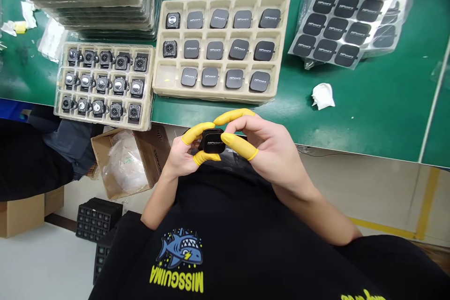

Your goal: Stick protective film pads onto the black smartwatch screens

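Observation:
In front of my chest, my left hand (186, 150) grips a black square smartwatch body (213, 143) by its edges, between a thumb and finger in yellow finger cots. Its face carries "HiFuture" lettering. My right hand (263, 145), also wearing yellow cots, closes on the watch's right edge; the thumb lies over the face's side, and the fingertips behind are partly hidden. Beyond my hands, a beige tray (220, 94) holds similar lettered squares, with two watches back-up in its left column. The front-left compartment (168, 77) has no watch in it.
A second tray (105, 122) of watches lies left, before tall stacked trays (140, 14). Sheets of lettered black stickers (330, 30) lie at the right, near crumpled white paper (322, 96). Below the green table (379, 117) is a cardboard box (101, 168) with plastic. A person's dark clothing (31, 159) shows left.

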`<action>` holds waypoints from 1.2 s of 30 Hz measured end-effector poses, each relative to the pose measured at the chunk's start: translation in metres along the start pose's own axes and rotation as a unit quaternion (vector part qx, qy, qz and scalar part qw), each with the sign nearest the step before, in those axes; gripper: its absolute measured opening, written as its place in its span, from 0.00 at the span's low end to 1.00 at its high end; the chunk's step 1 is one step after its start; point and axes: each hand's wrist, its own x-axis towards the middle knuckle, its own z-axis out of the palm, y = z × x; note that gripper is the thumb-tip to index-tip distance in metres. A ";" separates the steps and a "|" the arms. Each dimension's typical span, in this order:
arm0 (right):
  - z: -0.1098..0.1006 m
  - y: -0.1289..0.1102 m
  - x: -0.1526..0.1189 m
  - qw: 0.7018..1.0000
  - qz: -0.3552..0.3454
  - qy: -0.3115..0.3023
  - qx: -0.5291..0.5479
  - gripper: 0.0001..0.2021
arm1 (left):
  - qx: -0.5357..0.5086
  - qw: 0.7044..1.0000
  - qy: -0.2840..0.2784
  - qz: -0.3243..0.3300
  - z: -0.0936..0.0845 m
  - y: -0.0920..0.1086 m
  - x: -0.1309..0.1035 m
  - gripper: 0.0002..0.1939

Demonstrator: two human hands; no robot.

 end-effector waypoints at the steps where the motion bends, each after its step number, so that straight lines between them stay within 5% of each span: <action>1: 0.000 0.001 0.000 1.000 0.000 0.001 0.000 0.11 | -0.001 1.000 0.000 0.004 0.000 0.000 0.000 0.42; 26: 0.007 0.015 -0.003 0.995 -0.064 0.043 -0.060 0.02 | -0.025 0.999 0.020 -0.019 0.003 0.003 0.002 0.36; 29: 0.006 0.016 -0.004 0.991 -0.082 0.067 -0.084 0.18 | -0.020 0.998 0.017 -0.056 0.002 0.001 -0.001 0.38; 32: 0.003 0.012 -0.005 0.995 -0.052 0.007 -0.079 0.26 | -0.010 0.999 0.013 -0.051 -0.001 -0.003 -0.003 0.39; 36: 0.002 0.007 0.002 0.994 0.030 -0.098 -0.048 0.22 | 0.030 0.999 -0.011 -0.008 -0.006 -0.002 -0.003 0.34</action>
